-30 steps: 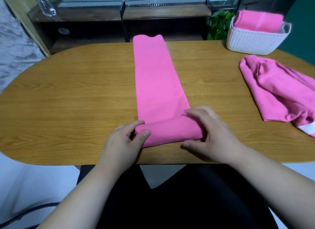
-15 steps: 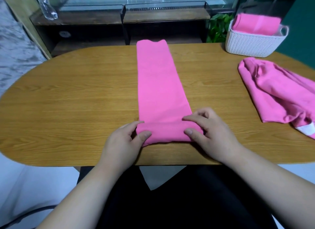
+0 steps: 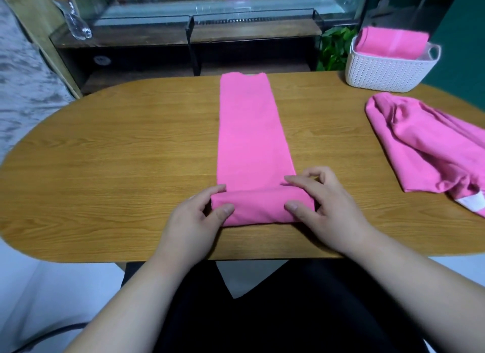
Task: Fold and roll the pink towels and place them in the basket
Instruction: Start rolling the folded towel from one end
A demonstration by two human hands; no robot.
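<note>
Meanwhile left hand (image 3: 194, 216) and right hand (image 3: 328, 208) rolled the towel (image 3: 249, 132) farther.

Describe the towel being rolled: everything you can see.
The towel is bright pink soft cloth, folded into a long narrow strip lying flat on the wooden table, running away from the person. Its near end is rolled into a thick roll. The left hand grips the roll's left end, the right hand its right end.

head view, looking forward-down over near table edge (image 3: 78, 247), close.
</note>
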